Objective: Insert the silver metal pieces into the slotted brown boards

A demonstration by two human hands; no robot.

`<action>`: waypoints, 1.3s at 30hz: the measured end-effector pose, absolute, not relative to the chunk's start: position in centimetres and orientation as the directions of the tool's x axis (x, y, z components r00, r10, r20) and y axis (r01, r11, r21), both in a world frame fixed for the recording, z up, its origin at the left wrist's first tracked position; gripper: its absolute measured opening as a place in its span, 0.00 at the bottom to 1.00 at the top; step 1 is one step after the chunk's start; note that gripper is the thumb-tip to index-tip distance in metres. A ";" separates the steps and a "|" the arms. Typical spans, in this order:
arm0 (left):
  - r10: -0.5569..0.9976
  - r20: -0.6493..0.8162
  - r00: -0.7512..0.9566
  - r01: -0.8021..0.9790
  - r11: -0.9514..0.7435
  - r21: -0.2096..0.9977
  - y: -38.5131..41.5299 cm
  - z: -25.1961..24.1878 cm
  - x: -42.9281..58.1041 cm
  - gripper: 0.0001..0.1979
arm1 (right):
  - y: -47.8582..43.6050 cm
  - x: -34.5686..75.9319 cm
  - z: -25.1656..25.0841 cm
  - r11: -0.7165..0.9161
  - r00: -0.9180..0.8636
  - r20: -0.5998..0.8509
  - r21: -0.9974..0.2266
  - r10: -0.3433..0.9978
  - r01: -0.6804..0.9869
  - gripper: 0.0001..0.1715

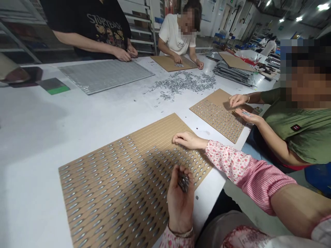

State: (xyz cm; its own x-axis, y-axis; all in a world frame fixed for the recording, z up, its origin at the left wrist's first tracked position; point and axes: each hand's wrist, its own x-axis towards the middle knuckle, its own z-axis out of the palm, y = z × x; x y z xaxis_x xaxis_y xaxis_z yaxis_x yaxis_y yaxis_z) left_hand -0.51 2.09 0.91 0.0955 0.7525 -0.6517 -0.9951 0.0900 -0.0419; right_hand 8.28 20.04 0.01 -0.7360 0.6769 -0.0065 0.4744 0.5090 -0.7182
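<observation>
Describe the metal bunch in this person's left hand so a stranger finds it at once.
On the long white table, find the large brown cardboard sheet nearest the camera, lined with slim silver pieces. Above it, the pink-cuffed left hand grips a small bunch of silver pieces, unlike the loose few on a co-worker's open palm.

"What's in the left hand (181,203)?"
"Small metal pieces (184,182), half hidden in its grip; too small to tell their shape."
"And the cardboard sheet (108,193)?"
"Its near edge is cut off below."

Cardboard sheet (165,127) on table (33,144), metal pieces (129,179) in rows on it; loose pile (184,82) beyond; second sheet (214,100) right.
</observation>
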 end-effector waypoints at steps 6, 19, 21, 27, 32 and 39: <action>0.730 -0.673 0.117 -0.993 0.088 -0.077 1.9 1.6 -0.8 0.18 | 20.1 7.0 -2.0 0.360 -0.624 -0.028 -0.796 0.781 0.487 0.10; 0.693 -0.719 0.060 -0.991 0.129 0.042 2.1 0.9 0.0 0.10 | 18.7 6.0 -2.2 0.383 -0.561 -0.041 -0.688 0.827 0.616 0.11; 0.697 -0.714 0.059 -0.989 0.137 0.052 2.0 0.9 0.0 0.10 | 18.8 6.0 -2.3 0.448 -0.573 0.002 -0.626 0.820 0.638 0.11; 0.758 -0.652 0.012 -0.981 0.135 0.140 1.8 0.7 0.2 0.08 | 19.3 5.9 -2.7 0.518 -0.591 0.030 -0.518 0.806 0.681 0.11; 0.746 -0.665 -0.034 -0.987 0.081 0.141 2.3 0.3 0.1 0.09 | 19.2 6.8 -1.9 0.491 -0.622 0.048 -0.662 0.782 0.566 0.12; 0.776 -0.629 -0.044 -0.989 0.055 0.137 2.3 -0.9 0.3 0.07 | 15.8 9.6 0.6 0.103 -0.909 -0.152 -0.973 0.389 0.207 0.21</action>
State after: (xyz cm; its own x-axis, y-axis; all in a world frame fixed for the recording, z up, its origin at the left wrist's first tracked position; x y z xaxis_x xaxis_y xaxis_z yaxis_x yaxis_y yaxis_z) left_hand 0.35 2.27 -0.91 -0.0438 0.7761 -0.6291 -0.9890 0.0552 0.1370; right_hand 9.65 15.82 0.58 -0.9085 0.3890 -0.1525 0.2072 0.1027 -0.9729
